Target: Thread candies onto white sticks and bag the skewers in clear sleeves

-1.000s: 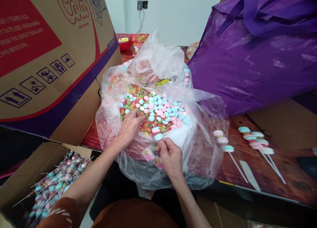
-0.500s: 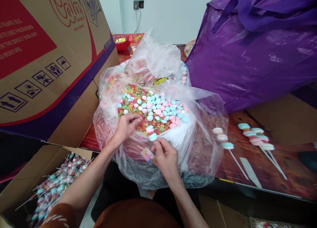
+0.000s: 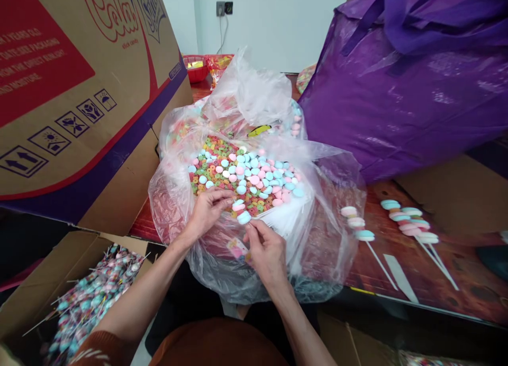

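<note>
Brown cardboard carton (image 3: 119, 69), ten o'clock, lettered "Cola", "stick candy".
Centre: clear plastic bag (image 3: 169, 196) of coloured candy rings (image 3: 216, 146) and pastel discs (image 3: 280, 176). Eight o'clock: open cardboard box (image 3: 63, 257), sticked candies (image 3: 89, 297). Six o'clock: pink-and-blue candy stick (image 3: 243, 217), lower end pinched in our right hand (image 3: 268, 249); left hand (image 3: 208, 212) narrow near its top, contents we cannot tell.

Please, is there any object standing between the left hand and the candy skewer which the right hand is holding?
Nothing visible stands between them: the left hand is right beside the top of the candy skewer in the right hand. Whether its fingertips touch the skewer is unclear.
</note>
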Motion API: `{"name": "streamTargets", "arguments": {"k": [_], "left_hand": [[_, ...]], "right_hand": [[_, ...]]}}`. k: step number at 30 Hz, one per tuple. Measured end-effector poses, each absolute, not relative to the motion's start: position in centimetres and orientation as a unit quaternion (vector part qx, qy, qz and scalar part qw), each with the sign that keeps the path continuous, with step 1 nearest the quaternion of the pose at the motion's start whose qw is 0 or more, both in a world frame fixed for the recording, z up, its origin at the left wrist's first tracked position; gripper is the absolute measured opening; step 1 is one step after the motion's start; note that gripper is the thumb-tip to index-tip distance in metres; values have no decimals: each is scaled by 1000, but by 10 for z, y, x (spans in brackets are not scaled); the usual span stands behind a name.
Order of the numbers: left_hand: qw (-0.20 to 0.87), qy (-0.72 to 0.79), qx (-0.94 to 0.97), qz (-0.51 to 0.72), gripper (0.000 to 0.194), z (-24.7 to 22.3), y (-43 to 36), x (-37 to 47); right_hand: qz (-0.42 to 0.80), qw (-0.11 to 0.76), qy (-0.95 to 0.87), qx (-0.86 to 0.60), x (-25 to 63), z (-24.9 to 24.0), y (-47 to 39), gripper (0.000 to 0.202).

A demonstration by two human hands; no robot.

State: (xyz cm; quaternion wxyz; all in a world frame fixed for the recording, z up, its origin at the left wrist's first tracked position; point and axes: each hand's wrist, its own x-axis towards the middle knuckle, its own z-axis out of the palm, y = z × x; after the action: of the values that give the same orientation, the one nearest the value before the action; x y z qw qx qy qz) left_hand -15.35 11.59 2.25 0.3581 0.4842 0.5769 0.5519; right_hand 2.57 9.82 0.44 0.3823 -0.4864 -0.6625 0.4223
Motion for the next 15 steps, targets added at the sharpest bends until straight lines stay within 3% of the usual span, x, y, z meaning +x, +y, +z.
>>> {"name": "streamTargets", "arguments": {"k": [3,8,15], "left_hand": [[344,574,496,554,15,22,116,-153],[428,554,395,595,35,20,117,-154],[441,554,398,583,24,22,113,-157]], "right_hand": [[414,401,-656,-487,24,1,98,27],[425,411,-654,-472,24,3,98,27],[418,392,-671,-470,27,7,99,28]]}}
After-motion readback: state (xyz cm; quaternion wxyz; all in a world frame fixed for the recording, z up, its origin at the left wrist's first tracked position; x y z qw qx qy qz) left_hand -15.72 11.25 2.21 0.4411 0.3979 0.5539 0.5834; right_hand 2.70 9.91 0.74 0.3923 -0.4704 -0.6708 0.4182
